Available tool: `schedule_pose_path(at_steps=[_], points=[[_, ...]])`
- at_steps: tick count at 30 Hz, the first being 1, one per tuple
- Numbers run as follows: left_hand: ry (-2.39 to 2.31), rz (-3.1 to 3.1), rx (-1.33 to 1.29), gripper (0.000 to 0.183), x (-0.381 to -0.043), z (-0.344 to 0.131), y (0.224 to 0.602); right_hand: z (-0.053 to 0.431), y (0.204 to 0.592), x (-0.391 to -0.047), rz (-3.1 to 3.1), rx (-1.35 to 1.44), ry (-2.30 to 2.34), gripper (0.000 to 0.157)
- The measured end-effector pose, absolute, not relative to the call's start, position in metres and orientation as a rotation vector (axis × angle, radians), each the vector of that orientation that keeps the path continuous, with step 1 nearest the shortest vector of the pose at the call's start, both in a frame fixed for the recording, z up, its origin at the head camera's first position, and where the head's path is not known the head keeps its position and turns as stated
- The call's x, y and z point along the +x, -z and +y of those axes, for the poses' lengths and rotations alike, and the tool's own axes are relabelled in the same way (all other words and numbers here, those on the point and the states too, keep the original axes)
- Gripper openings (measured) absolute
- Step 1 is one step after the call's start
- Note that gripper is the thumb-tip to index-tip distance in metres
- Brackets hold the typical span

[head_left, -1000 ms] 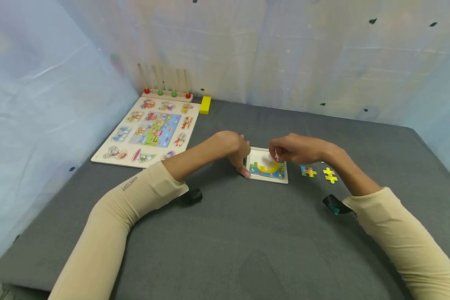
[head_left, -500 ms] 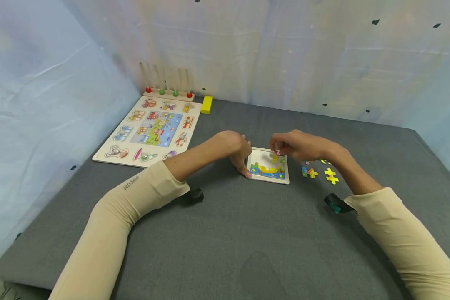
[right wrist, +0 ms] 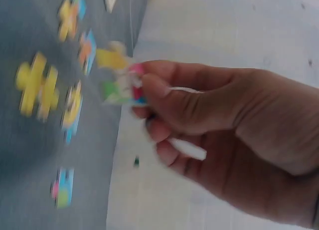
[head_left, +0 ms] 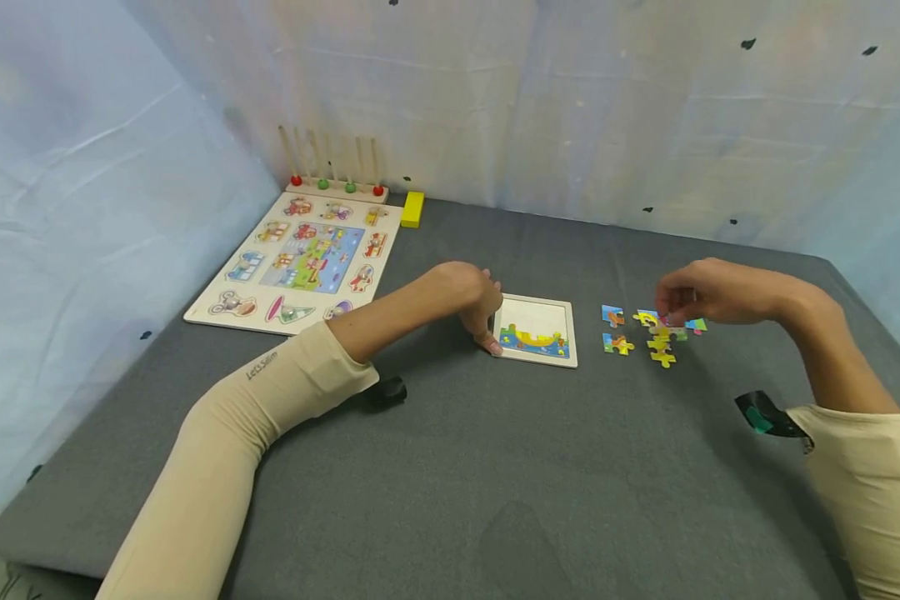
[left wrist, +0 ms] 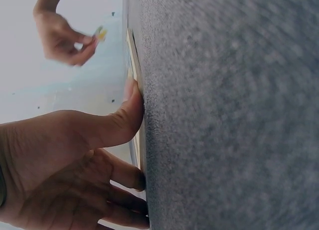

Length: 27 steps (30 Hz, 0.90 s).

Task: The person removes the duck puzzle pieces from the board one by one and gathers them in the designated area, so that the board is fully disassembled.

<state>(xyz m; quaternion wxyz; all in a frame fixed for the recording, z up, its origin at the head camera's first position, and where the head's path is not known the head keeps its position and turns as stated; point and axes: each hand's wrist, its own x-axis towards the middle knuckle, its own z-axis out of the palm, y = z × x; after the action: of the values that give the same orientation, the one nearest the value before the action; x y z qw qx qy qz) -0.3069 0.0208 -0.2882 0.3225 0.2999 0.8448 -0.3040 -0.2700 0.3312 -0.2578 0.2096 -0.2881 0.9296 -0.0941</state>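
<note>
My left hand (head_left: 480,304) holds the left edge of a small wooden puzzle tray (head_left: 572,333), thumb at its near corner. In the left wrist view that thumb presses the tray's edge (left wrist: 133,55) while the fingers rest farther along it. Joined pieces (head_left: 534,342) fill the tray's near part; its far part shows bare wood. My right hand (head_left: 712,290) pinches a jigsaw piece (right wrist: 118,85), yellow, green and pink, between thumb and fingers. It hovers over several loose pieces (head_left: 662,357) right of the tray, partly hiding them.
At the back left lies a large wooden picture board (head_left: 262,318). Behind it stands a pegged bead rack (head_left: 335,192), with a yellow block (head_left: 412,209) beside it. More loose pieces (head_left: 617,344) lie just right of the tray. A grey cloth (head_left: 450,467) covers the table.
My right hand has moved right, from above the tray to over the loose pieces, carrying the jigsaw piece away. My left hand stays on the tray.
</note>
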Motion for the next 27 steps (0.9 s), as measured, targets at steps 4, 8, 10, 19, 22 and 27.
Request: schedule_pose_path(at_steps=[4, 8, 10, 19, 22, 27], points=[[0.795, 2.219, 0.784, 0.109, -0.307, 0.020, 0.288, 0.359, 0.267, -0.271, 2.493, -0.675, 0.269, 0.017], [0.786, 2.222, 0.787, 0.108, -0.307, 0.020, 0.289, 0.374, 0.279, -0.273, 2.464, -0.637, 0.286, 0.019], [0.784, 2.222, 0.791, 0.108, -0.308, 0.020, 0.289, 0.378, 0.285, -0.274, 2.479, -0.642, 0.276, 0.018], [0.794, 2.221, 0.788, 0.108, -0.306, 0.021, 0.287, 0.377, 0.291, -0.274, 2.555, -0.582, 0.121, 0.017], [0.795, 2.224, 0.789, 0.108, -0.306, 0.021, 0.288, 0.374, 0.292, -0.273, 2.540, -0.561, 0.076, 0.032], [0.790, 2.227, 0.789, 0.108, -0.306, 0.021, 0.288, 0.372, 0.296, -0.271, 2.510, -0.526, 0.104, 0.030]])
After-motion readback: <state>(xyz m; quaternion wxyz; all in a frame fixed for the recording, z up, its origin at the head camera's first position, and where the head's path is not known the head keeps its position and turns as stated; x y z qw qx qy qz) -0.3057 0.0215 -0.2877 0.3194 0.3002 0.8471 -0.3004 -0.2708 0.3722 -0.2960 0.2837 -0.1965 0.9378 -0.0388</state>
